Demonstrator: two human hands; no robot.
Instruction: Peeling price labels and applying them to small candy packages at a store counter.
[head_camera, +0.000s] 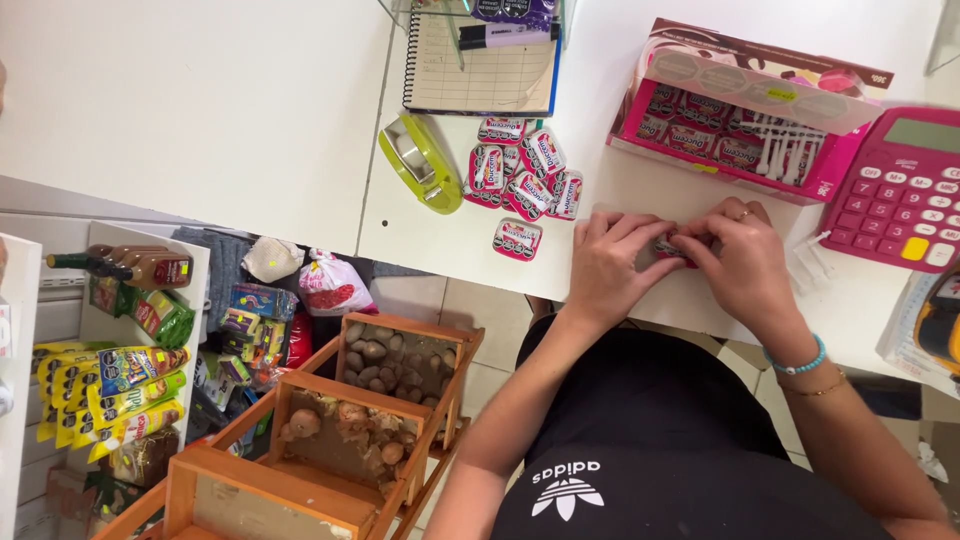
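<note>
Just below the pink display box (745, 110) on the white table (250, 110), the person's left hand (615, 262) and right hand (742, 262) meet over one small snack cup (672, 247). Both hands pinch it between fingertips and thumbs, so each grip is closed on the cup; only a sliver of its red and dark edge shows between the fingers. It sits low at the table's near edge, apparently touching or almost touching the surface.

The step in hand looks like fiddling with a single cup, perhaps pressing or peeling something at its rim or lid, though the fingers hide what exactly. To the left of the box lies a loose cluster of matching cups (525, 175), with one more cup (517, 239) apart, nearer the hands. A green tape dispenser (421, 160) lies further left of the box, a spiral notebook (482, 62) up and to its left, and a pink calculator (903, 190) just to its right.

Whatever follows likely calls for fine fingertip control and a steady hold, since the cup is small and mostly covered.
</note>
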